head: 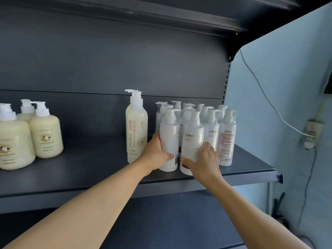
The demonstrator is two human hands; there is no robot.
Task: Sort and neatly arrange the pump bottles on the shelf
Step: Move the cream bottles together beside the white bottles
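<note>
Dark grey metal shelf (pixel 80 169) spanning the view, with a matching back panel behind and another shelf board overhead.

At about four o'clock from the centre of the view, a tight cluster of slim white plastic pump bottles (pixel 212 130) standing upright, several rows deep, pump heads white, labels partly printed in red. Front left bottle of the cluster (pixel 168 139) gripped low on its body by the left hand (pixel 156 151), fingers curled round its far left side, thumb pressed across the front. Front bottle just to its right (pixel 192 139) gripped by the right hand (pixel 204 160), thumb across the lower front, fingers wrapped round its right side. Both bottles upright, bases at or near the shelf surface; contact with the shelf not clear. Both bare forearms reaching in from six o'clock.

At nine o'clock from the left hand, just beside it, a tall cream-yellow pump bottle with red Chinese characters (pixel 136 133), upright, with a second like it close behind.

Far off at nine o'clock of the view, well apart from the others, a group of squat cream-coloured rounded pump bottles (pixel 45 135), somewhat blurred.

At three o'clock, a pale blue wall (pixel 287 78) with a white cable (pixel 265 97) running down to a wall socket (pixel 311 135).
</note>
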